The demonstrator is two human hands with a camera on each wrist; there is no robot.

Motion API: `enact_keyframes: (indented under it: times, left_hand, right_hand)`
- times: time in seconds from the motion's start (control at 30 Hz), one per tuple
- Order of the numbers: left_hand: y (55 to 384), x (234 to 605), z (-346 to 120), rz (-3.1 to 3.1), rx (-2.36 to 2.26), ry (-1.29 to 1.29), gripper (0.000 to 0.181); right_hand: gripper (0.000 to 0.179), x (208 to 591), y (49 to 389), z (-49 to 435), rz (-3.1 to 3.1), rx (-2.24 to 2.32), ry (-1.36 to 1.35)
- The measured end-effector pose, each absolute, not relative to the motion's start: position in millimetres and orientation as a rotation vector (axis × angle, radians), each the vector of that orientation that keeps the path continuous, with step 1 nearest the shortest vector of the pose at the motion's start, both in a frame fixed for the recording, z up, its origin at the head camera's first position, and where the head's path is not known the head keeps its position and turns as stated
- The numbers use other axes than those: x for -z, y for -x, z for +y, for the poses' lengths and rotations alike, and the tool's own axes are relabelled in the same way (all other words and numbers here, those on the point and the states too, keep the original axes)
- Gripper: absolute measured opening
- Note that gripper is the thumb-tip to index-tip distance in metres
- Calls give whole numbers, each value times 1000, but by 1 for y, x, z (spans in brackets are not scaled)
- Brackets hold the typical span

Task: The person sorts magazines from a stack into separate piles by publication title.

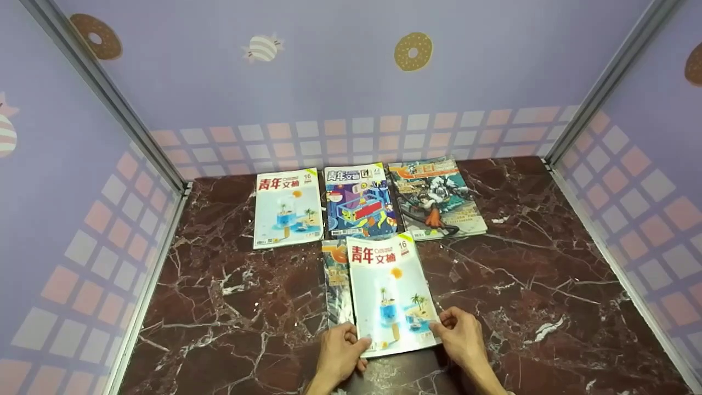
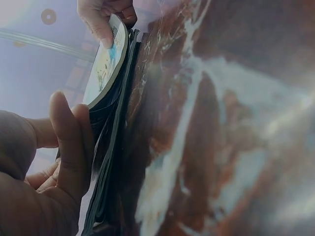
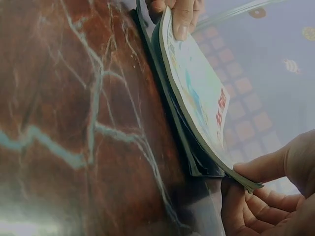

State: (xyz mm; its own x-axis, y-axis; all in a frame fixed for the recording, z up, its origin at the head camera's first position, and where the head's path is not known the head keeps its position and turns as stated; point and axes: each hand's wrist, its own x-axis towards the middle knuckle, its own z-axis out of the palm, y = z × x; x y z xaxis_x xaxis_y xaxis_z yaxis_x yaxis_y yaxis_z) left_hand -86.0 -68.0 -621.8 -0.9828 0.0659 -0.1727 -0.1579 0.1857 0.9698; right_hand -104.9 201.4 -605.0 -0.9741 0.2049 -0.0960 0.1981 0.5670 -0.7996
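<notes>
Head view: one white-covered magazine (image 1: 378, 288), askew atop a darker magazine (image 1: 335, 282) on the worktop (image 1: 258, 312); lower left corner pinched in my left grip (image 1: 341, 351), lower right edge in my right grip (image 1: 463, 337). Top edge near a purple-covered magazine (image 1: 359, 206); pushing forward could, I judge, snag or shift it.

Left wrist view: white-covered magazine, near edge bowed above the dark edges below. Risk: a sideways pull might drag the darker magazine along.

Right wrist view: corner bent, leaves fanned in my right grip. Risk: pinching too few leaves could crease the cover or let pages slip.
</notes>
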Motion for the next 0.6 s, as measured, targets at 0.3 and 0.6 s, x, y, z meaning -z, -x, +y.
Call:
enact_keyframes:
  times: [0.3, 0.6]
  left_hand:
    - [92, 619, -76, 2278, -1930, 103, 26]
    - [105, 607, -94, 2265, -1964, 107, 24]
  right_hand:
    - [18, 600, 113, 194, -2710, -1424, 332]
    - [18, 592, 128, 177, -2617, -1443, 222]
